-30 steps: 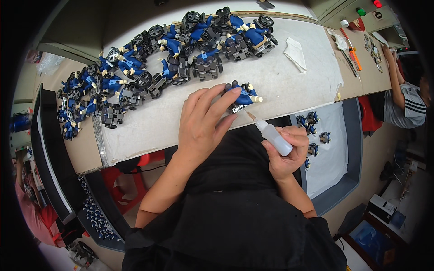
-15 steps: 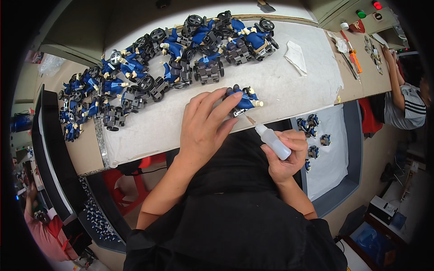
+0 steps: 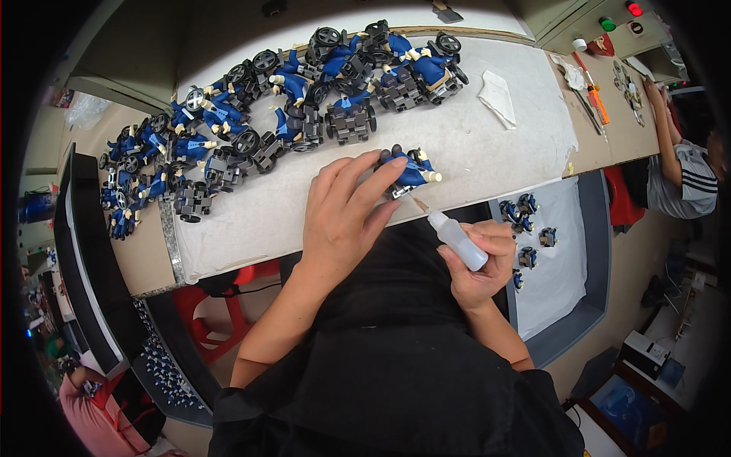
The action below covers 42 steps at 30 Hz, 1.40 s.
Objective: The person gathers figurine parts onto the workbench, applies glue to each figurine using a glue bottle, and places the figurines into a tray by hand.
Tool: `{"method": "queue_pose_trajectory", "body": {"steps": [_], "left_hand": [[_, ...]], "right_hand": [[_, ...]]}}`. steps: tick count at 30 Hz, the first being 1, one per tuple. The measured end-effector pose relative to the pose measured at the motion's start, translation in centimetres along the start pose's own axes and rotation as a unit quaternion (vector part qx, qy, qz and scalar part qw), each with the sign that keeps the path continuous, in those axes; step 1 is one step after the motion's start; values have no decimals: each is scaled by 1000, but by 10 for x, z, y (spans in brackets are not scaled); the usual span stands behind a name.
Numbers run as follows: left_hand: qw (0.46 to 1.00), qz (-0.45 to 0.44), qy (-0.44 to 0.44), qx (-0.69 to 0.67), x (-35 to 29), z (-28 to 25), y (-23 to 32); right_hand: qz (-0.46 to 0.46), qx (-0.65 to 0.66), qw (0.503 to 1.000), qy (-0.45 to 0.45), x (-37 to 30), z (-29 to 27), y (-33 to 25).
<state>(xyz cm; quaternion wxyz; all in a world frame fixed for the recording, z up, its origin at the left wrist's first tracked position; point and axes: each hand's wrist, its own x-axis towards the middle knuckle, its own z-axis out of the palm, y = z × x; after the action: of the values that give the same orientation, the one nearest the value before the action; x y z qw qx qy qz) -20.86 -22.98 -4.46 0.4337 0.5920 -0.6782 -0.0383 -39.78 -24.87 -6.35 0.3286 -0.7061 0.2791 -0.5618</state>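
Note:
My left hand [image 3: 343, 206] is closed on a small blue toy figure [image 3: 415, 171] with dark legs, lying on its side near the table's front edge. Its fingers press the dark end, and the cream neck piece points right. In my right hand [image 3: 487, 263] is a translucent white squeeze bottle [image 3: 459, 241], gripped between thumb and fingers. The bottle's thin nozzle slants up and left, its tip at or very close to the figure's near side; contact is too small to tell. Behind the hands lie many similar figures with black wheeled bases [image 3: 350, 122], piled together.
A white-covered worktable [image 3: 472, 164] spans the front. A folded white cloth [image 3: 497, 99] and an orange-handled tool [image 3: 598, 103] lie to the right. Below right, a grey tray [image 3: 560, 297] holds several figures; another bin [image 3: 171, 373] of small parts stands lower left. A co-worker [image 3: 689, 175] sits at right.
The squeeze bottle has shifted very slightly left and up at the figure. My left hand keeps its hold. At lower left, a person in pink has moved.

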Motion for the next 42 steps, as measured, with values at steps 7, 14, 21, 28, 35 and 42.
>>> {"method": "queue_pose_trajectory", "body": {"steps": [7, 14, 21, 28, 35, 42], "left_hand": [[1000, -5, 0, -3, 0, -1, 1], [1000, -1, 0, 2, -1, 0, 0], [1000, 4, 2, 1, 0, 0, 0], [1000, 4, 3, 5, -1, 0, 0], [1000, 4, 3, 8, -1, 0, 0], [1000, 7, 3, 5, 3, 0, -2]], "right_hand": [[3, 9, 1000, 5, 0, 1, -1], [2, 11, 1000, 8, -1, 2, 1], [20, -7, 1000, -6, -3, 1, 0], [21, -24, 999, -7, -5, -1, -1], [-1, -4, 1000, 15, -3, 0, 2], [-3, -1, 1000, 3, -1, 1, 3]]}}
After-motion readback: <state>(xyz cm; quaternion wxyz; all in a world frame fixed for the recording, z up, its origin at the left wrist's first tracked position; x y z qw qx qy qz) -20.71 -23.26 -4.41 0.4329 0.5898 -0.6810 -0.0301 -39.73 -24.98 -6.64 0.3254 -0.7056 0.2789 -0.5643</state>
